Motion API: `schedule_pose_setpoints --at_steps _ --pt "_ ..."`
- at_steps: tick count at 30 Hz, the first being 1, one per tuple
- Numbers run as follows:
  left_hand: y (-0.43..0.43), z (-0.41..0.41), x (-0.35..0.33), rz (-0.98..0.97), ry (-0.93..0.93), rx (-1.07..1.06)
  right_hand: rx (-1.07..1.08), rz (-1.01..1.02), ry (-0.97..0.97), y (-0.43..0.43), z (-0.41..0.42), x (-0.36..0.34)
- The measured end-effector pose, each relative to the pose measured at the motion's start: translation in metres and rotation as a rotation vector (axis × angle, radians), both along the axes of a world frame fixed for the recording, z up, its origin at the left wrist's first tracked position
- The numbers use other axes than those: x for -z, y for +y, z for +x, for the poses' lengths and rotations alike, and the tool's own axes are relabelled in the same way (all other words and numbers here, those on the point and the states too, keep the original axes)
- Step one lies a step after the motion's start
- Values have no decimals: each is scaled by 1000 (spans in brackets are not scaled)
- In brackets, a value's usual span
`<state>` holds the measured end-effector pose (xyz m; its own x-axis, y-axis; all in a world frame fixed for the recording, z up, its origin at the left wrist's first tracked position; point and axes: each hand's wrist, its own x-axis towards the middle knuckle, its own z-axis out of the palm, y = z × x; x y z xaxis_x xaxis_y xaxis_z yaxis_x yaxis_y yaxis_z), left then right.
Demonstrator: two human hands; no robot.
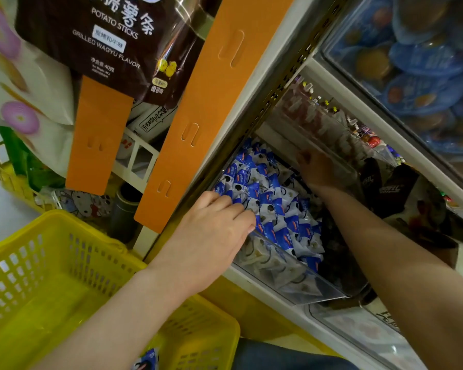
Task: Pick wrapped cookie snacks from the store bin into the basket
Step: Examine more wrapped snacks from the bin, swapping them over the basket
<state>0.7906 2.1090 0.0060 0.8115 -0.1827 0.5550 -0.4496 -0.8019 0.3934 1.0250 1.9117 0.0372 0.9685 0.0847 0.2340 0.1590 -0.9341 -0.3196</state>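
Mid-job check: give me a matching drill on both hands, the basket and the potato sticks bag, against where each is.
1 left hand
2 right hand
3 basket
4 potato sticks bag

A hangs upper left
B deep at the back of the bin
C on the cookie packs at the front
D yellow, lower left

Pairs: 1-C, 2-B, 3-D, 4-A

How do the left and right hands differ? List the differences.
The left hand is brightly lit and rests on the cookie packets near the front of the clear bin. The right hand is in shadow and reaches farther back. Both are in the same bin.
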Motion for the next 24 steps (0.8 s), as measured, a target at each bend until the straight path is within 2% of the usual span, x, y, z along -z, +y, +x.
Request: schedule_pose_setpoints --at_steps 6,11,16,19,24 --pt "-1 -4 0 -15 6 95 83 -129 277 -10 -7 7" --pt "-5 -13 2 46 40 141 113 -166 219 -4 -12 4" --pt "3 -16 2 101 109 5 204 -141 68 -1 -19 -2" --pt "5 -19 1 138 224 -21 171 -65 149 0 -26 -7" --pt "7 -23 3 153 165 -23 158 -34 276 -5 -33 0"
